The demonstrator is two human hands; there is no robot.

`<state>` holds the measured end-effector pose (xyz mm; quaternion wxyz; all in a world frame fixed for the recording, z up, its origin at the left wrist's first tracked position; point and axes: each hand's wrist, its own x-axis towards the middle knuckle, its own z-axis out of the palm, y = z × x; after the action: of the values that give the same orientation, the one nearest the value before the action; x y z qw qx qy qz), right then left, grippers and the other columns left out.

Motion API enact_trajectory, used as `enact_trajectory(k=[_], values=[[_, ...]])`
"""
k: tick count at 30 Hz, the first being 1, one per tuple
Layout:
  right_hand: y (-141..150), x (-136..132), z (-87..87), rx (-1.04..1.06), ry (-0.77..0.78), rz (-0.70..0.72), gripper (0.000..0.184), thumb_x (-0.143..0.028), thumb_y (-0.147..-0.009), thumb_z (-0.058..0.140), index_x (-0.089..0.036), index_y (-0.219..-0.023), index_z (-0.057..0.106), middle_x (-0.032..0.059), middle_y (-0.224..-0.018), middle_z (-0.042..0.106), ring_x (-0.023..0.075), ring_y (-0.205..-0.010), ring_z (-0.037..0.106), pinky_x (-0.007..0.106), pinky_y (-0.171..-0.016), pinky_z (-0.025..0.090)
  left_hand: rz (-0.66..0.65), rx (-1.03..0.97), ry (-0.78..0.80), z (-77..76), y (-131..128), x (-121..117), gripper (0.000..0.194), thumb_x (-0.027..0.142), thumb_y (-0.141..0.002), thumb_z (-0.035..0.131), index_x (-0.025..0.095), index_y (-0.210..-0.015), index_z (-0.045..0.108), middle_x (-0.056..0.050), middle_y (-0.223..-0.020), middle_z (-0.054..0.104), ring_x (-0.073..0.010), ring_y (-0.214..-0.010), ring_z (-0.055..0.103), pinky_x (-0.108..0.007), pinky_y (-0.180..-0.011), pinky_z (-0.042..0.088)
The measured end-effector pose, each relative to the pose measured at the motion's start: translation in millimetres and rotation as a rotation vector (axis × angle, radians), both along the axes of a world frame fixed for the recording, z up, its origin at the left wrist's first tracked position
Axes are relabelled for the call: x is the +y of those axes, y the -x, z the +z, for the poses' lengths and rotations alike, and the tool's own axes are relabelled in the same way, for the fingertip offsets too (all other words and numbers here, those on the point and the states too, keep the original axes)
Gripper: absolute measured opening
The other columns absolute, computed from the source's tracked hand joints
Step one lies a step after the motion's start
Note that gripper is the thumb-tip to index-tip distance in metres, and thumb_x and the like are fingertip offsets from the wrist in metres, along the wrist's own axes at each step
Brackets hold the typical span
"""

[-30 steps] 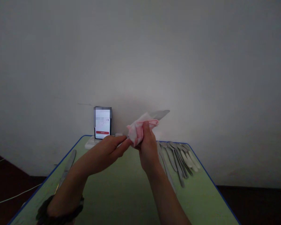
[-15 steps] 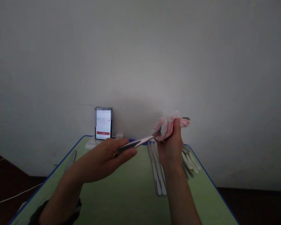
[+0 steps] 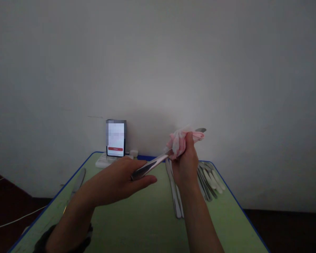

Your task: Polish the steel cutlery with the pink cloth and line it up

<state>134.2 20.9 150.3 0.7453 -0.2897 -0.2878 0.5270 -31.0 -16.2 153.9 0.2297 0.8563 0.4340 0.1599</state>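
My left hand (image 3: 121, 184) grips the handle end of a shiny metal table knife (image 3: 154, 163), which slants up to the right above the table. Wrapped around its blade is a crumpled pink and white cloth (image 3: 179, 142), pinched in my right hand (image 3: 187, 163) with the thumb on top. The rounded blade tip pokes out past the cloth on the right. Below my right hand, several metal knives (image 3: 174, 196) lie side by side on the green table; my right forearm hides part of them.
Several utensils, some with white handles (image 3: 213, 181), lie at the table's right edge. Another knife (image 3: 79, 181) rests at the left, partly behind my left arm. A lit phone (image 3: 116, 138) stands on a white stand (image 3: 101, 161) at the back. Behind the blue-edged table (image 3: 137, 225) rises a wall.
My right hand and the cloth have slid left along the knife, so more of the blade tip shows. My left hand has shifted slightly, its thumb and fingers a little more apart.
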Motion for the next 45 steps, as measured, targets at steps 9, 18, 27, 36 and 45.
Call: enact_trajectory(k=[9,18,27,36,45], values=[[1,0,0.4,-0.018,0.020,-0.014,0.031,-0.049,-0.073,0.064,-0.018,-0.071,0.063,-0.0030,-0.061,0.066,0.0089,-0.047,0.053,0.020,-0.045,0.035,-0.029,0.010,0.019,0.8,-4,-3,0.036,0.049,-0.091,0.042,0.020,-0.070,0.046,0.005,-0.060,0.046,-0.0108,-0.054,0.043,-0.022,-0.053,0.028],[7,-2,-4.4,-0.122,0.055,0.075,0.038,-0.055,-0.075,0.058,-0.018,-0.077,0.064,-0.0006,-0.061,0.067,0.0119,-0.047,0.054,0.022,-0.045,0.041,-0.017,-0.017,0.026,2.2,-6,-5,0.038,0.045,-0.092,0.040,0.019,-0.064,0.042,0.006,-0.053,0.040,-0.0092,-0.048,0.037,-0.023,-0.049,0.025],[22,-9,-14.6,-0.370,0.070,0.201,0.037,-0.053,-0.072,0.065,-0.016,-0.068,0.060,-0.0061,-0.047,0.050,0.0070,-0.040,0.037,0.019,-0.040,0.029,0.100,-0.025,-0.041,-2.8,-11,7,0.023,0.033,-0.087,0.037,0.018,-0.077,0.052,0.000,-0.068,0.054,-0.0140,-0.060,0.047,-0.025,-0.055,0.035],[-3,-1,-3.7,-0.226,0.025,-0.035,0.036,-0.055,-0.072,0.063,-0.018,-0.073,0.060,-0.0042,-0.056,0.057,0.0109,-0.046,0.051,0.022,-0.045,0.040,0.070,0.019,0.320,0.2,-11,-1,0.049,0.052,-0.092,0.028,0.020,-0.059,0.043,0.002,-0.051,0.049,-0.0126,-0.047,0.048,-0.024,-0.049,0.038],[-16,-1,10.5,-0.042,-0.020,-0.236,0.024,-0.044,-0.069,0.062,-0.021,-0.074,0.055,-0.0075,-0.058,0.055,0.0112,-0.051,0.058,0.022,-0.049,0.046,0.076,0.083,0.247,-12.5,5,6,0.037,0.039,-0.093,0.029,0.018,-0.078,0.056,-0.001,-0.065,0.059,-0.0151,-0.058,0.056,-0.025,-0.055,0.040]])
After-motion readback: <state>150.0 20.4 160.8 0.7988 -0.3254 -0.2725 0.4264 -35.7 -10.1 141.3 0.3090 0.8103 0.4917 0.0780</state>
